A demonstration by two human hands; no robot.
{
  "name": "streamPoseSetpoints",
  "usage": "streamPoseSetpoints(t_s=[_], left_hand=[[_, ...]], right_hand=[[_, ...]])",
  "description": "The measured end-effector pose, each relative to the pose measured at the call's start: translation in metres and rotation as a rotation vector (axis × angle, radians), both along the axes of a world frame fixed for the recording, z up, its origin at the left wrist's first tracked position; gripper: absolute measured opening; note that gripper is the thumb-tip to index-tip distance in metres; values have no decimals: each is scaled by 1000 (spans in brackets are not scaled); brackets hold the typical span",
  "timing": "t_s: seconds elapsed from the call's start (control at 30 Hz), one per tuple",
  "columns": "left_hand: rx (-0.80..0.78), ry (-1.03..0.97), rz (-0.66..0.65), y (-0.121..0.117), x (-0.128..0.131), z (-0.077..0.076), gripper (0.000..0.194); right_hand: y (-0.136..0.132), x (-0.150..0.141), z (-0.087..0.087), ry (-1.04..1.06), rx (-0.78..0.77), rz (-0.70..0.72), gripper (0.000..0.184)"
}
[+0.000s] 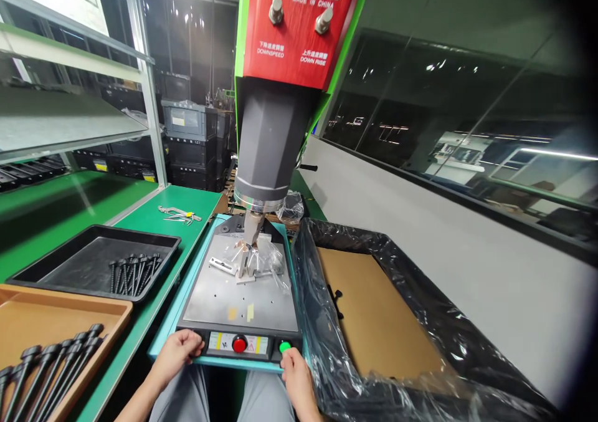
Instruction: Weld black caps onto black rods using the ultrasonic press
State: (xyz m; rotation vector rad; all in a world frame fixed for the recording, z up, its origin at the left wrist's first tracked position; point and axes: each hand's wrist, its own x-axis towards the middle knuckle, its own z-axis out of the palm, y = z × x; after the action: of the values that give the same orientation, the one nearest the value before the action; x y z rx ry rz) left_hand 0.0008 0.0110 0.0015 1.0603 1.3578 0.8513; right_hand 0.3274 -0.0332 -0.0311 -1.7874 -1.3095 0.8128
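My left hand [183, 351] rests with curled fingers on the left end of the press's control panel [215, 344]; whatever lies beneath its fingertips is hidden. At the panel's right end, my right hand [295, 372] is closed, its fingertips against a green push button [284, 346]. A red button [239, 344] sits between the hands. Behind the panel lies the metal base plate [219, 306], carrying a small fixture [245, 272] partly wrapped in clear plastic. The machine's metal horn [253, 227] points down at this fixture, under a dark grey housing [268, 138].
On the left, a black tray [79, 266] and a brown tray [60, 306] hold black ridged rods. Pliers [180, 214] lie on the green table [189, 201]. To the right, a plastic-lined bin [402, 247] contains cardboard [378, 310] and a black piece [335, 300].
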Motion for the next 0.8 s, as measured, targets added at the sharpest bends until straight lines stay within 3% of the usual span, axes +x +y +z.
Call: streamPoseSetpoints(t_s=[0.2,0.47,0.6,0.73,0.8], left_hand=[[8,122,-133,-21,-2,12,40],[96,61,-137,-25,8,27,45],[106,-49,-94,-4,28,45,44],[122,-228,5,36,56,76,38],[45,-389,78,59,70,91,36]], right_hand=[[-15,-9,-8,154,-166,198,34],[-15,-45,31,303,-279,357,26],[10,-59,55,393,-221,409,33],[60,-78,77,436,-61,410,46],[88,-89,84,422,13,395,50]])
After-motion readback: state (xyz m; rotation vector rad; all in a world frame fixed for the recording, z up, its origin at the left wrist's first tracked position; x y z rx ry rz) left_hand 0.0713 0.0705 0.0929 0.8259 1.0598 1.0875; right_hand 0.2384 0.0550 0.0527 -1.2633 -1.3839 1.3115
